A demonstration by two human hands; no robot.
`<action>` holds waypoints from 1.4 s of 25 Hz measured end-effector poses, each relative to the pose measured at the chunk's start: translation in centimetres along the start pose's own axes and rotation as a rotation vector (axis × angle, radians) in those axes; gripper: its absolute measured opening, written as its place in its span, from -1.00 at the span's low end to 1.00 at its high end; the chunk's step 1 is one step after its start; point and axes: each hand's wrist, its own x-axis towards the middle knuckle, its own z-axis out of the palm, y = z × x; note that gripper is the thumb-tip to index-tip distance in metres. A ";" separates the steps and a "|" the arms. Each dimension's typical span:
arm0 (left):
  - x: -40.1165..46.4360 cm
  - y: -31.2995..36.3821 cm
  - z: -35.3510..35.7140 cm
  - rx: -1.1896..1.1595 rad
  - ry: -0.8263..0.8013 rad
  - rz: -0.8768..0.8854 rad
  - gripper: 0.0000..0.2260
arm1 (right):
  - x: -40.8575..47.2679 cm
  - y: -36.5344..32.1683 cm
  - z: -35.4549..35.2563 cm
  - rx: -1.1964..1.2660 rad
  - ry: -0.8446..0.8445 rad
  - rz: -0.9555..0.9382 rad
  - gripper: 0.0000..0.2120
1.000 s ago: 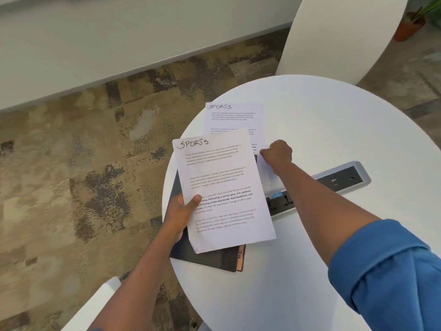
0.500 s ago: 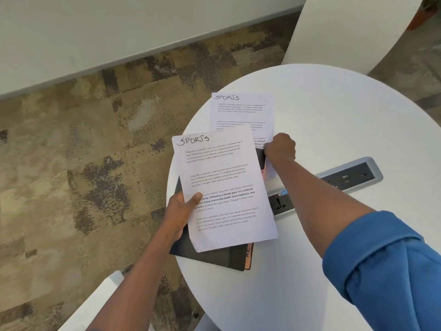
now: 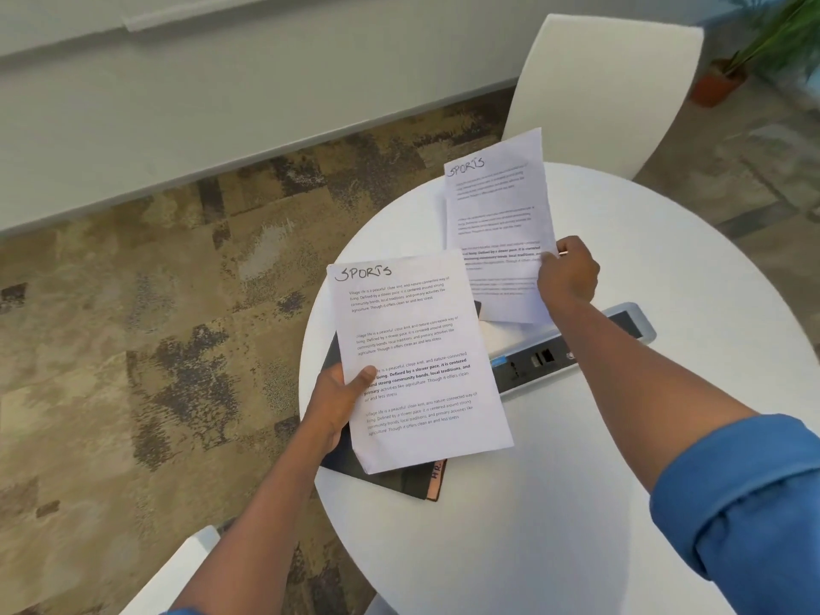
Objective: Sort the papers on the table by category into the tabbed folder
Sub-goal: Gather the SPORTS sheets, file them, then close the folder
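Note:
My left hand [image 3: 339, 399] holds a white sheet headed SPORTS [image 3: 421, 361] by its left edge, thumb on top, above the dark tabbed folder [image 3: 386, 477]. The folder lies closed on the round white table [image 3: 577, 503] near its left edge, a pink tab showing at its lower right corner. My right hand [image 3: 568, 273] pinches the right edge of a second SPORTS sheet [image 3: 499, 224], which is lifted off the table and stands tilted up toward the far side.
A grey power and socket strip [image 3: 572, 348] is set into the table under my right forearm. A white chair [image 3: 599, 95] stands behind the table, another white chair edge [image 3: 173, 574] at lower left. A potted plant [image 3: 727, 77] sits far right on patterned carpet.
My right hand has gripped the far SPORTS sheet and raised it off the table. The left hand keeps its sheet in the same place over the folder.

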 end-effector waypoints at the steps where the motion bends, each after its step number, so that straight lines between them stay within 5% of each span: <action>1: -0.5 0.1 0.4 0.001 -0.005 0.004 -0.83 | 0.2 0.1 -1.3 0.010 0.022 -0.011 -0.93; 9: -5.2 -0.2 5.5 0.030 0.016 0.059 -0.81 | 0.7 1.9 -12.7 0.187 0.132 -0.044 -0.90; 15: -8.3 -0.5 10.7 0.063 0.002 0.076 -0.87 | 0.8 6.3 -20.4 0.336 -0.015 -0.066 -0.85; 28: -11.9 0.6 22.4 -0.025 -0.124 0.223 -0.68 | -5.7 17.5 -23.6 0.353 -0.312 -0.122 -0.95; 35: -12.9 0.4 24.8 -0.018 -0.100 0.260 -0.86 | -7.6 17.9 -24.0 0.323 -0.325 -0.189 -0.94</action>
